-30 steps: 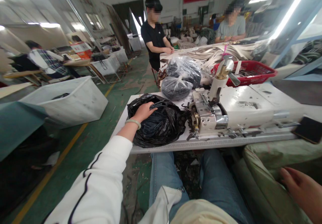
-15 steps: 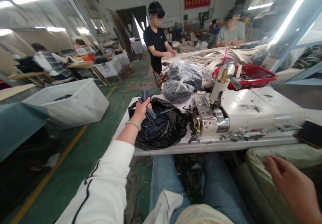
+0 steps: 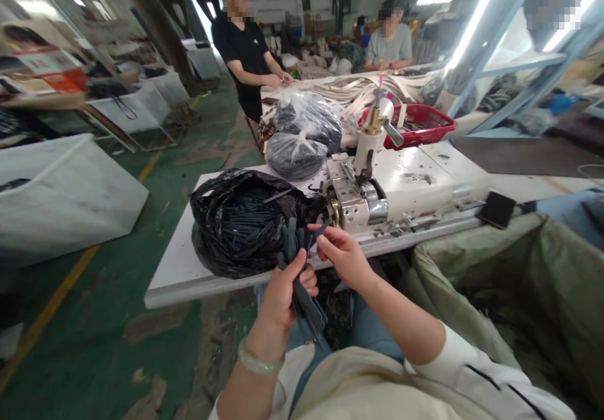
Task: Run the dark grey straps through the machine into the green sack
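Note:
My left hand (image 3: pixel 287 288) is closed round a bundle of dark grey strips (image 3: pixel 309 310) in front of the table edge. Close beside it, my right hand (image 3: pixel 342 253) pinches one dark strip (image 3: pixel 321 231) at the top of the bundle. Behind my hands lies an open black plastic bag (image 3: pixel 212 250) on the table, with many more dark strips (image 3: pixel 250 218) inside. To the right of the bag stands a cream and metal machine (image 3: pixel 361 199), its head close to my right fingertips.
Clear plastic bags of dark pieces (image 3: pixel 302 136) sit behind the machine, near a red basket (image 3: pixel 429 124). A large green fabric sack (image 3: pixel 438 262) stands open at my right. Two co-workers are across the table. A white bin (image 3: pixel 94 199) is on the left.
My left hand has drawn the bundle from above the black bag back toward me. My right hand has come from the far right to the strips. The view has turned right.

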{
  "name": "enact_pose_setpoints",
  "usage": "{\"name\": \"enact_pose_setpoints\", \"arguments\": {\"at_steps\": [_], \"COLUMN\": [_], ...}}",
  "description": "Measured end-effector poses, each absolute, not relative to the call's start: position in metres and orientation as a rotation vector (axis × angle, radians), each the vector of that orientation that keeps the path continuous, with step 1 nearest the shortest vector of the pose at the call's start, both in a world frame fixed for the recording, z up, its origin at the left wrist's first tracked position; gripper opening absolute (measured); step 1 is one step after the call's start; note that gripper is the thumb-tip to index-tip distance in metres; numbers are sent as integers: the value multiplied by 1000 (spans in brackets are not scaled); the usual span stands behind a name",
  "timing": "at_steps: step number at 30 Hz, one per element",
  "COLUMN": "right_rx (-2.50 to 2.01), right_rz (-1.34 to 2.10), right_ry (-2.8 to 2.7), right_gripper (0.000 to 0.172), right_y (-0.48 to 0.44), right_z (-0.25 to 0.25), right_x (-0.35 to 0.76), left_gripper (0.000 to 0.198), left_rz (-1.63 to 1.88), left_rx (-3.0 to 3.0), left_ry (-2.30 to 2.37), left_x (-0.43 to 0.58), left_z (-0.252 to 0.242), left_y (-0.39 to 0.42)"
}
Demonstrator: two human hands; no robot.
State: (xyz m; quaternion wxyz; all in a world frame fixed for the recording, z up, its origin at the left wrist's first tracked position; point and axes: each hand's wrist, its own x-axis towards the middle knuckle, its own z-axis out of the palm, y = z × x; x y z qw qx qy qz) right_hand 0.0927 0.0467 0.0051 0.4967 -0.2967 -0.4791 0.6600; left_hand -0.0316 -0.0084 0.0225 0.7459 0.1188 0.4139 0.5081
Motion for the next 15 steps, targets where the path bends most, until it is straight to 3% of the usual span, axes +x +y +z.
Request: {"name": "enact_pose_setpoints", "arguments": {"at_steps": [3,9,15], "right_rx": [-711,-674,-662], "right_rz": [1702,1770,1786], "right_ry": [-987,-585,-537], "right_gripper": [24,21,20], "right_y": [37,34,37], "right_z": [-5,-12,-9], "right_x": [92,110,129], "left_gripper": [34,39,30], "left_rz": [1076,977,1086], "left_rx": [274,243,269], "left_ry": [938,849,859], "left_x": [-22,-29,-38], "left_z": [16,12,10], "left_y": [-18,-28,-36]}}
